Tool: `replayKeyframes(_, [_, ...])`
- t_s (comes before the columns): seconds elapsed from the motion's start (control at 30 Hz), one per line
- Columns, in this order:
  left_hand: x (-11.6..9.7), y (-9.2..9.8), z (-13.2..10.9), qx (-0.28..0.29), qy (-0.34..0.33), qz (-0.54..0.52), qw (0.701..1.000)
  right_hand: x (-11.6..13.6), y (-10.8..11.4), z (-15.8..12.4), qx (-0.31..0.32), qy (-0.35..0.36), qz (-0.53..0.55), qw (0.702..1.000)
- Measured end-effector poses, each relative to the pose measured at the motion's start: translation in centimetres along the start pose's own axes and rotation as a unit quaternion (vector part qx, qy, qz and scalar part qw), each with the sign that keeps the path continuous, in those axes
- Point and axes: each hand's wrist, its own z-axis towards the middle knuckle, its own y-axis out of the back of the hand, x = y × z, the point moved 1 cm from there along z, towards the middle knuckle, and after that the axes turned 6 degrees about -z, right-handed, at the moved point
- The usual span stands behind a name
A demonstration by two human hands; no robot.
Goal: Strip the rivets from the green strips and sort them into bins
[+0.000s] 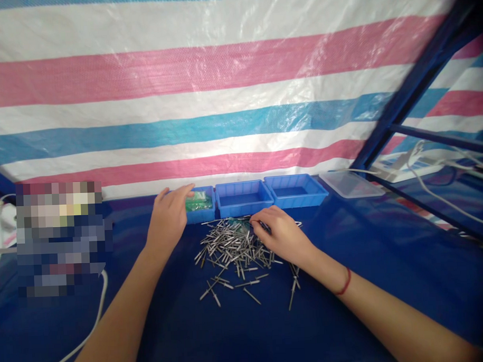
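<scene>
Left hand (169,216) over the leftmost blue bin (205,216), right hand (282,233) on the metal pins (228,246)

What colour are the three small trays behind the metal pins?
The trays are blue; head view.

Behind the worktop (239,329), which is covered in deep blue, hangs a tarpaulin (206,82) striped crosswise in white, pink and sky blue. Three small bins (244,198) along its foot are bright blue; the leftmost holds pale green pieces (198,203). The heap of pins (232,250) is silvery grey with a few darker ones. A clear, colourless lid (350,183) lies to the right. The frame post (416,80) is dark blue, the cable (92,329) white. A thin red cord (345,283) circles the right wrist.
</scene>
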Motion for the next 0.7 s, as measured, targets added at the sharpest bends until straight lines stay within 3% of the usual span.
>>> replayKeyframes(0.13, [-1.9, 0.6, -0.2, -0.005, -0.047, -0.087, 0.995, -0.6, -0.2, 1.0, 0.074, 0.049, -0.074, 0.993])
replayKeyframes(0.27, [-3.1, 0.0, -0.8, 0.018, -0.078, -0.132, 0.988, -1.0, -0.1, 1.9, 0.153, 0.117, -0.109, 0.975])
replayKeyframes(0.47, [-4.0, -0.3, -1.0, 0.072, -0.050, -0.141, 0.986, -1.6, -0.2, 2.2, 0.174, 0.120, -0.107, 0.972])
replayKeyframes(0.7, [-6.6, 0.5, -2.3, 0.313, -0.090, -0.146, 0.934, -1.1, -0.6, 1.7, 0.153, 0.087, -0.074, 0.982])
